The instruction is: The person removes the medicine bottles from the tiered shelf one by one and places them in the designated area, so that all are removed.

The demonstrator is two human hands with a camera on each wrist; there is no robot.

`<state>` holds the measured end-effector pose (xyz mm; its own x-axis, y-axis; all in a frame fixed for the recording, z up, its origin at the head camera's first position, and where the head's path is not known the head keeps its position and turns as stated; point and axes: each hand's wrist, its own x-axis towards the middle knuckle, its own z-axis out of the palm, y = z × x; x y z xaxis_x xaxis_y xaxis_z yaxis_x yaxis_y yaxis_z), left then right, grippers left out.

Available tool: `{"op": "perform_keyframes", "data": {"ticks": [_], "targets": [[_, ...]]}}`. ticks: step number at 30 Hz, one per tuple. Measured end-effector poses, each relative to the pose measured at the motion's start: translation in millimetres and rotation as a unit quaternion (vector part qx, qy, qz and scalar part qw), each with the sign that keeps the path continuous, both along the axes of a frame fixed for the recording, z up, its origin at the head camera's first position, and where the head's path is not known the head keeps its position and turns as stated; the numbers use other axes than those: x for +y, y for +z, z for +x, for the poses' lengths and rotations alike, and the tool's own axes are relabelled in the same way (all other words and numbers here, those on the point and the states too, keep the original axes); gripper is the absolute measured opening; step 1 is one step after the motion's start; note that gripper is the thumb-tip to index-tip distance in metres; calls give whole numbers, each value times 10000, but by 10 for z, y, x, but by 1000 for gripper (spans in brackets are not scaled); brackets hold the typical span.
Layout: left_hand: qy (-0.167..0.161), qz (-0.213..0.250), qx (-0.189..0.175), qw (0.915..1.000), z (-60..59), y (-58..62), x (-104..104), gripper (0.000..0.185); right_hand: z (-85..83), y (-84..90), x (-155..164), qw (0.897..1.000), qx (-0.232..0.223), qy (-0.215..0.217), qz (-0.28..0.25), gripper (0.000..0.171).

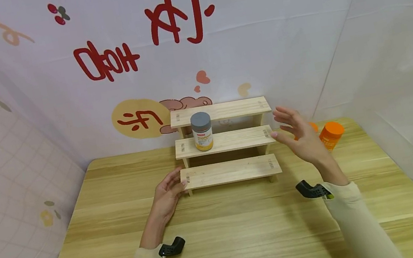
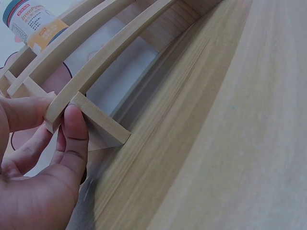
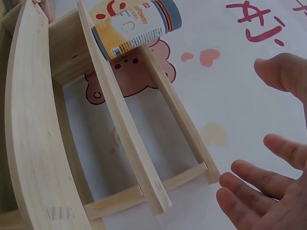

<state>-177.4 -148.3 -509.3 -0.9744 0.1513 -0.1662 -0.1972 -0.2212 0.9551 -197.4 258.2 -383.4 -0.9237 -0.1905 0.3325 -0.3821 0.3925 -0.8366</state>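
A three-tier wooden step shelf (image 1: 230, 170) stands near the back of the table. On its middle tier, left of centre, sits an upright supplement jar (image 1: 203, 138) with a grey lid and a white and yellow label. My left hand (image 1: 166, 197) pinches the left end of the lowest board (image 2: 79, 81), thumb and fingers on either side of the wood. At the shelf's right side, my right hand (image 1: 302, 137) is spread and holds nothing. In the right wrist view its fingers (image 3: 259, 178) stand apart, close to the ends of the upper boards.
Two orange-lidded bottles stand on the table (image 1: 226, 241) right of the shelf. The nearer orange bottle (image 1: 331, 135) shows clearly; the other (image 1: 314, 127) is partly behind my right hand. A printed white curtain (image 1: 289, 31) hangs behind the table.
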Motion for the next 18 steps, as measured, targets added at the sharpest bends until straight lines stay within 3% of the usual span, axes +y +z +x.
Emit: {"op": "perform_keyframes", "data": {"ticks": [18], "targets": [[-34,19,-11,10000,0,-12,-12,62,-131,1,-339,9982,-114,592,-44,70]]}}
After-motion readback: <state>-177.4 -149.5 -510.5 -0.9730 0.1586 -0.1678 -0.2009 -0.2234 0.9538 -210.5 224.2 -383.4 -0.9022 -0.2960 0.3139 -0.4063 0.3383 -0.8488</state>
